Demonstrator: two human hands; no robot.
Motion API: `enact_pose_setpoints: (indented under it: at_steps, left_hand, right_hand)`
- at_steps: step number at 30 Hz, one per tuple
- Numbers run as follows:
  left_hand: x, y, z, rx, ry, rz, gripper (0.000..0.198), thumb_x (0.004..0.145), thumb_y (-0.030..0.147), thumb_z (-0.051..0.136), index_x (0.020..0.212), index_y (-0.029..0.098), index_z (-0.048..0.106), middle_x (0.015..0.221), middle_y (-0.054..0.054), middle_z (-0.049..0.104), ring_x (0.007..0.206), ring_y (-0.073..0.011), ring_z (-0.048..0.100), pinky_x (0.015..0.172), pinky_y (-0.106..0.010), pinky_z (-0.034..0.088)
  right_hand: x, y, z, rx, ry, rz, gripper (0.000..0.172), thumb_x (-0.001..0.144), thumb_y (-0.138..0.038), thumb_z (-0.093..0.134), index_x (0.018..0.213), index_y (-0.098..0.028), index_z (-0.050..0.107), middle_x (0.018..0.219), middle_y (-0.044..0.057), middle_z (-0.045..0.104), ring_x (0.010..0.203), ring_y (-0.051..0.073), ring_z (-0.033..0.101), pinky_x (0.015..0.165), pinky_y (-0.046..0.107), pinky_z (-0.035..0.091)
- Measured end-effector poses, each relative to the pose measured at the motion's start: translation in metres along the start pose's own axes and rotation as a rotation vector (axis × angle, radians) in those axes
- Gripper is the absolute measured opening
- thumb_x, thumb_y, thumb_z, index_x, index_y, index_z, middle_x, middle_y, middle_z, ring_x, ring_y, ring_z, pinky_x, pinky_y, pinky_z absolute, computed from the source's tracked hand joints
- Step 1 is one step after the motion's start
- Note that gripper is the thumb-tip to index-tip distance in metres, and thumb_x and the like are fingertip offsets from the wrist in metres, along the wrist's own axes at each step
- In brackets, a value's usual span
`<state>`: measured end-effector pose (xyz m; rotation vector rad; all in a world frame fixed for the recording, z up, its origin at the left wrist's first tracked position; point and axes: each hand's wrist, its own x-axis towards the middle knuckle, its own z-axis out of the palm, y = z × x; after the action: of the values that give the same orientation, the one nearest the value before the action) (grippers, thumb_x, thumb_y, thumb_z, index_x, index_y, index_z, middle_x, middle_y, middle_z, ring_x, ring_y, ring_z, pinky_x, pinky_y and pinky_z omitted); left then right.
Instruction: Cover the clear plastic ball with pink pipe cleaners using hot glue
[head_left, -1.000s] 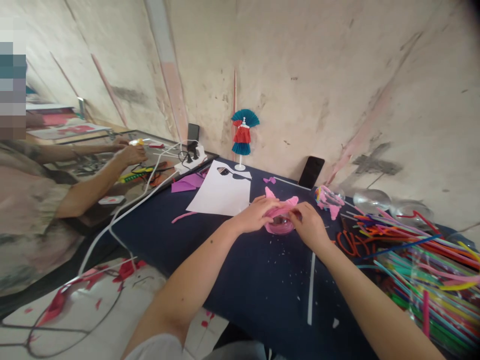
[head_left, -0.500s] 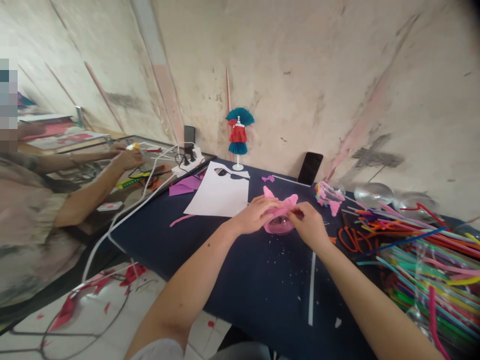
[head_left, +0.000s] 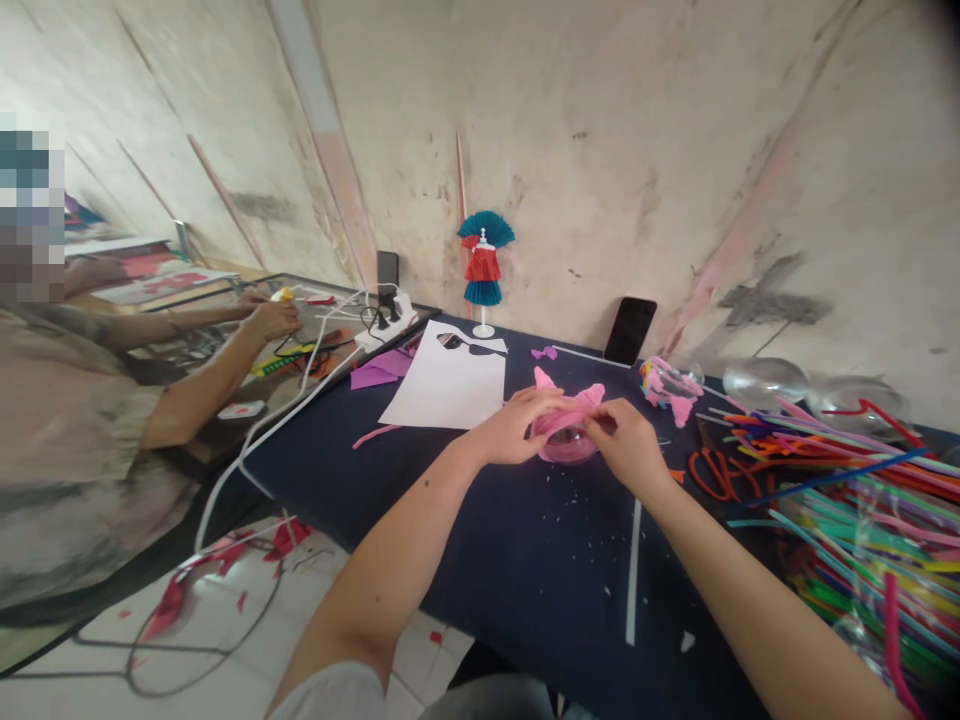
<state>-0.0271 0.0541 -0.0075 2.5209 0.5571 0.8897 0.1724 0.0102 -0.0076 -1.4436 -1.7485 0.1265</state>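
A small clear dome wrapped in pink paper [head_left: 568,437], with pink points sticking up at its far side, rests on the dark blue table [head_left: 480,520]. My left hand [head_left: 513,427] grips its left side with curled fingers. My right hand [head_left: 628,445] pinches the pink strip on its right side. Both forearms reach in from the bottom of the picture.
A heap of coloured pipe cleaners [head_left: 847,500] fills the right. White paper [head_left: 448,385], a paper doll on a stand [head_left: 482,270], a black phone [head_left: 630,330], a second pink piece [head_left: 667,385] and a power strip [head_left: 386,325] lie behind. Another person's arm [head_left: 217,365] works at left.
My hands stay on the pink dome; the fingers have shifted slightly along the pink strip. The camera has swung a little, so everything sits slightly further right.
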Motion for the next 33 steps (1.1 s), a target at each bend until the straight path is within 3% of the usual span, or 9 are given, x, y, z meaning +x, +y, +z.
enact_pose_setpoints:
  at_steps: [6, 21, 30, 33]
  left_hand:
    - [0.0018, 0.0013, 0.0, 0.005, -0.006, -0.04, 0.042, 0.083, 0.007, 0.045, 0.121, 0.024, 0.048, 0.132, -0.007, 0.05, 0.129, -0.0215, 0.039, 0.109, -0.047, 0.032]
    - [0.0049, 0.0025, 0.0045, 0.017, 0.092, -0.038, 0.027, 0.088, 0.024, 0.049, 0.115, 0.026, 0.053, 0.123, -0.006, 0.058, 0.124, -0.0217, 0.046, 0.106, -0.046, 0.035]
    - [0.0063, 0.0041, 0.0025, 0.091, 0.095, -0.049, 0.029, 0.091, 0.017, 0.036, 0.112, 0.024, 0.055, 0.12, -0.005, 0.06, 0.125, -0.0193, 0.046, 0.111, -0.046, 0.024]
    - [0.0066, 0.005, 0.0015, 0.114, 0.109, -0.073, 0.029, 0.09, 0.016, 0.036, 0.109, 0.024, 0.057, 0.117, -0.006, 0.061, 0.12, -0.0195, 0.048, 0.107, -0.044, 0.029]
  right_hand:
    - [0.0007, 0.0006, 0.0001, 0.011, 0.003, 0.013, 0.009, 0.073, -0.025, 0.054, 0.066, -0.021, 0.053, 0.069, 0.003, 0.056, 0.07, 0.019, 0.055, 0.066, 0.033, 0.045]
    - [-0.0006, -0.0019, 0.001, 0.016, 0.011, 0.01, 0.007, 0.071, -0.024, 0.054, 0.066, -0.02, 0.055, 0.069, 0.003, 0.057, 0.069, 0.018, 0.054, 0.067, 0.032, 0.044]
    - [0.0005, -0.0041, 0.0, 0.025, -0.002, 0.022, 0.007, 0.071, -0.022, 0.055, 0.064, -0.02, 0.054, 0.068, 0.002, 0.056, 0.069, 0.018, 0.054, 0.067, 0.032, 0.044]
    - [0.0007, -0.0045, 0.0003, 0.026, -0.006, 0.024, 0.005, 0.071, -0.022, 0.055, 0.065, -0.02, 0.056, 0.069, 0.002, 0.057, 0.069, 0.018, 0.054, 0.067, 0.033, 0.045]
